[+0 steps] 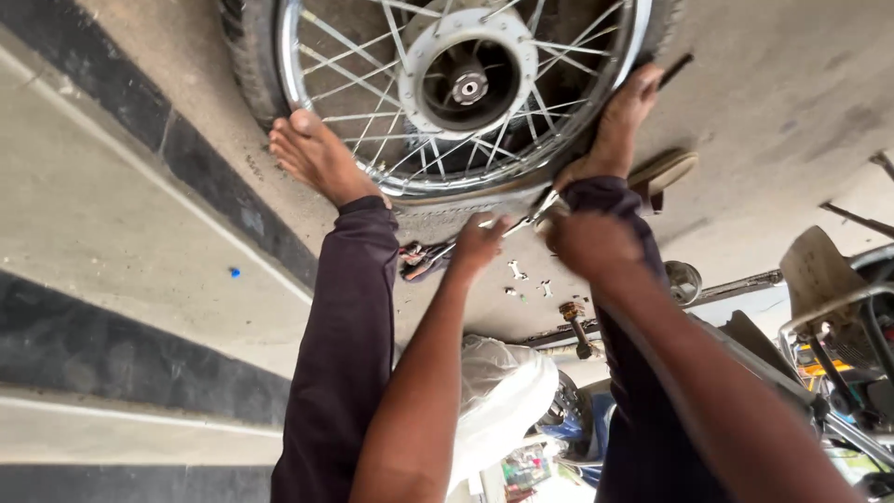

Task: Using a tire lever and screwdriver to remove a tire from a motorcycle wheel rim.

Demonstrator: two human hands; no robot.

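While the person sits on the concrete floor (121, 214) with both legs stretched out, the scene runs like this from the left. A dark painted stripe (186, 158) crosses the floor at the left, and a small blue scrap (234, 272) lies alone on the bare concrete below it. Next comes the left foot (317, 156), bare, its toes pressed against the lower left rim of a spoked motorcycle wheel (466, 88) that lies flat near the top edge of the floor, tyre still on. Just below the wheel, a pair of red-handled pliers (419, 259) rests on the concrete between the legs. The left hand (477, 244) is curled shut around the near end of a slim metal tool (526, 217), whose shaft runs up and to the right toward the wheel's lower rim. A few small spanners (517, 271) lie scattered just under the hands. The right hand (589, 244) is balled up at the tool's far end, close against the tyre; whether it actually grips the tool I cannot tell. Above it the right foot (622, 116) braces the wheel's right rim. A sandal (663, 170) lies just beside that foot, and motorcycle parts (838, 317) crowd the floor's right edge.
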